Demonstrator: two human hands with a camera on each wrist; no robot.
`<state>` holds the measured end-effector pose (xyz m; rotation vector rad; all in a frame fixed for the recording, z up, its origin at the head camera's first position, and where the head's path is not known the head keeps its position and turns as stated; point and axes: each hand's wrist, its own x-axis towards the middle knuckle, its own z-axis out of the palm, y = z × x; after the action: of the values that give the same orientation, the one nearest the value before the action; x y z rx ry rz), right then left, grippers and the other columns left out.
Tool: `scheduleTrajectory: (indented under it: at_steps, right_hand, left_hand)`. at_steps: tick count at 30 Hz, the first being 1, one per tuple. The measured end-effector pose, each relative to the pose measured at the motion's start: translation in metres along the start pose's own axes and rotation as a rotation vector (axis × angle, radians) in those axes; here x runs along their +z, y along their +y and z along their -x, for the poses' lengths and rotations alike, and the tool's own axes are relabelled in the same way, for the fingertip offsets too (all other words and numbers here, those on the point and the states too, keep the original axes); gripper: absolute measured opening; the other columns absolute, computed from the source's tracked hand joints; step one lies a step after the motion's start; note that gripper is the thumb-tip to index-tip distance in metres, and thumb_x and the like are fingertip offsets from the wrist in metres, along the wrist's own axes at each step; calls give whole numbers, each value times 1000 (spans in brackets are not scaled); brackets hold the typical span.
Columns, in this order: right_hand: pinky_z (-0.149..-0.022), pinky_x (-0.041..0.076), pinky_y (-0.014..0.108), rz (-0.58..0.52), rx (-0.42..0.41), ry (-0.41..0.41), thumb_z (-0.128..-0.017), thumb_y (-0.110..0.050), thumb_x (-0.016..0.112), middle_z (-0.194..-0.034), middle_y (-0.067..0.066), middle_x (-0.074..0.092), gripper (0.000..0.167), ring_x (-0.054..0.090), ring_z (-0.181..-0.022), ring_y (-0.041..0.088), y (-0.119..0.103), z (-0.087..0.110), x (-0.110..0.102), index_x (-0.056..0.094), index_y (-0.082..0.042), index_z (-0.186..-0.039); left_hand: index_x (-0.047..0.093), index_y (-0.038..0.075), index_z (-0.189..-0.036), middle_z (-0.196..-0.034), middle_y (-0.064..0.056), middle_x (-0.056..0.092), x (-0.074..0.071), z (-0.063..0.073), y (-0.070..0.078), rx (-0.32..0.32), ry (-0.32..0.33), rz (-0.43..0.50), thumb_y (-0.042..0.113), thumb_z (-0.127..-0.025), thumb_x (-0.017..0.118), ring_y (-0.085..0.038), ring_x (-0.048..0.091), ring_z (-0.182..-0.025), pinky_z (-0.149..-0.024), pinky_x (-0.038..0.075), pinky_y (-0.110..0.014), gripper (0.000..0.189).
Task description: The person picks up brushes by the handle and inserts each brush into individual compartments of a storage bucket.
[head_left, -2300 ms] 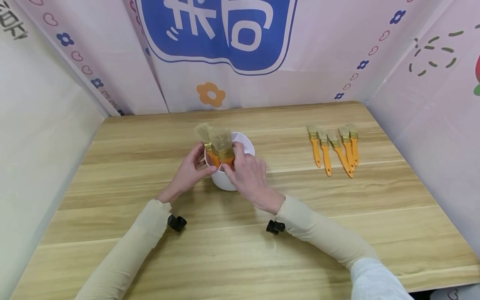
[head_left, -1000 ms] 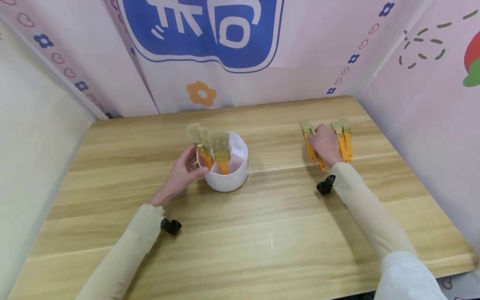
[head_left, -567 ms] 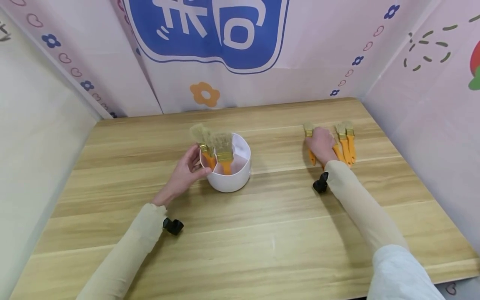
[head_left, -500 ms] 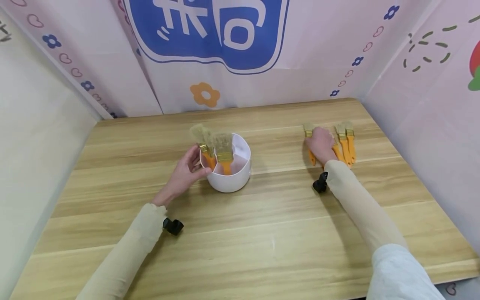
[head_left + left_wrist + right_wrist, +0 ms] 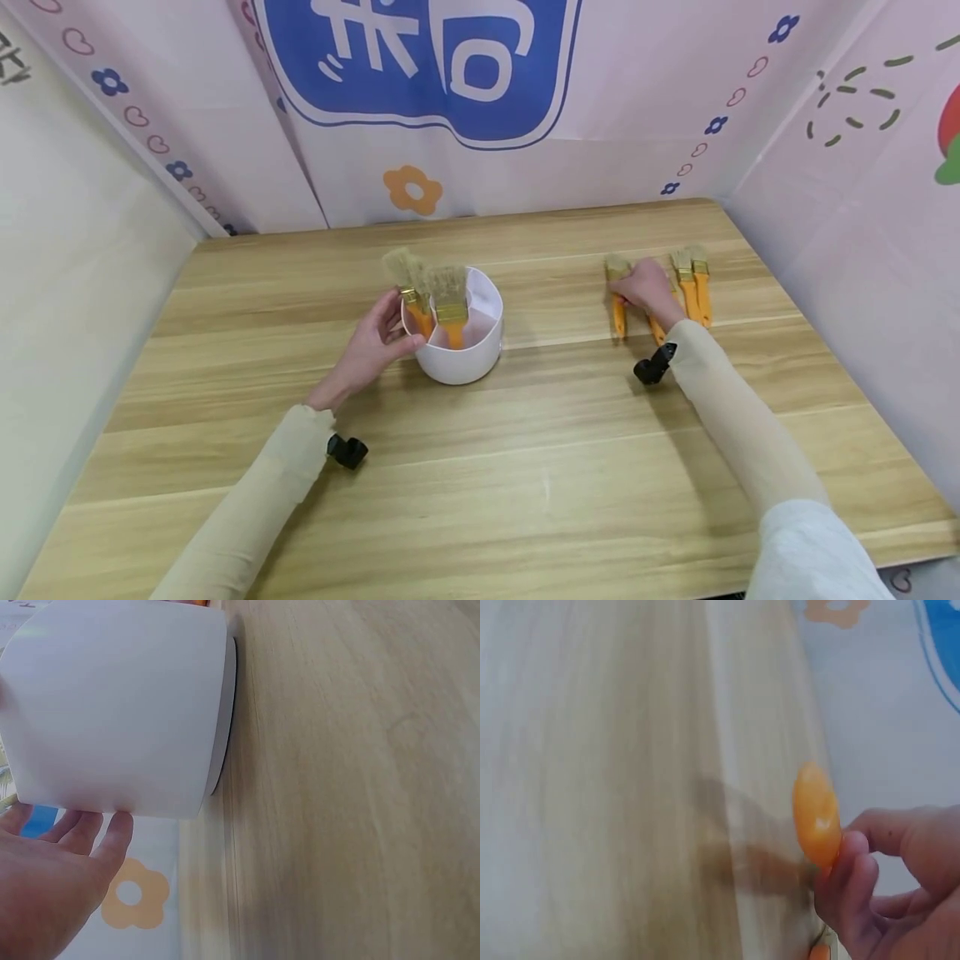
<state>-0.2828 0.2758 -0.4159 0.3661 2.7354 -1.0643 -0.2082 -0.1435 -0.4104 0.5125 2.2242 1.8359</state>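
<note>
A white divided round pot [image 5: 459, 367] stands mid-table, with a paintbrush [image 5: 419, 317] in its left compartment and a wide paintbrush [image 5: 453, 332] in the front one. My left hand [image 5: 366, 354] holds the pot's left side, thumb at the near rim; the left wrist view has its fingers against the white wall. On the right, my right hand [image 5: 651, 287] pinches a paintbrush [image 5: 618, 318] with bristles pointing away. Its orange handle end [image 5: 815, 814] sticks out toward the camera in the right wrist view. Another brush handle [image 5: 657, 328] shows partly beneath the hand.
Further paintbrushes [image 5: 687, 287] lie side by side just right of my right hand. The wooden table [image 5: 480, 483] meets a printed cloth wall [image 5: 600, 179] at the back, and side walls [image 5: 840, 225] enclose it.
My right hand has gone from the pot to the brushes on the right and now pinches one, its handle shifted slightly toward me. The left hand has stayed at the pot.
</note>
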Motion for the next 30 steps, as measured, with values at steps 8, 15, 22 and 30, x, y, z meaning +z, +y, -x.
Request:
scheduleTrajectory:
  at_steps: [8, 15, 22, 30]
  right_hand:
    - [-50, 50, 22, -166, 9, -107, -88, -17, 61, -53, -4, 61, 22, 55, -47, 7, -6, 12, -4, 69, 2, -81]
    - [-61, 56, 24, -209, 21, -137, -91, -16, 59, -61, -5, 62, 32, 58, -54, 5, -14, 19, -6, 61, 9, -111]
    - [-73, 59, 32, -276, -24, -118, -91, -14, 58, -71, -2, 60, 32, 59, -61, 5, -30, 30, -5, 55, 8, -114]
    - [-64, 58, 22, -369, -44, -123, -91, -11, 59, -74, -2, 61, 36, 60, -60, 4, -47, 41, 0, 52, 9, -120]
  left_hand:
    - [9, 3, -151, -158, -17, 16, 0, 1, -1, -17, 5, 6, 5, -88, 62, -29, 18, -146, -117, 22, -49, 82]
    - [8, 3, -151, -158, -17, 15, 0, 0, -2, -21, 1, 8, 4, -88, 61, -30, 17, -146, -118, 22, -49, 82]
    - [6, 2, -151, -158, -18, 13, 0, 0, -1, -25, -1, 16, 5, -88, 62, -30, 16, -146, -118, 22, -49, 84]
    - [9, 3, -152, -158, -17, 15, 0, 0, 1, -14, -1, 12, 4, -88, 61, -30, 17, -146, -117, 23, -50, 82]
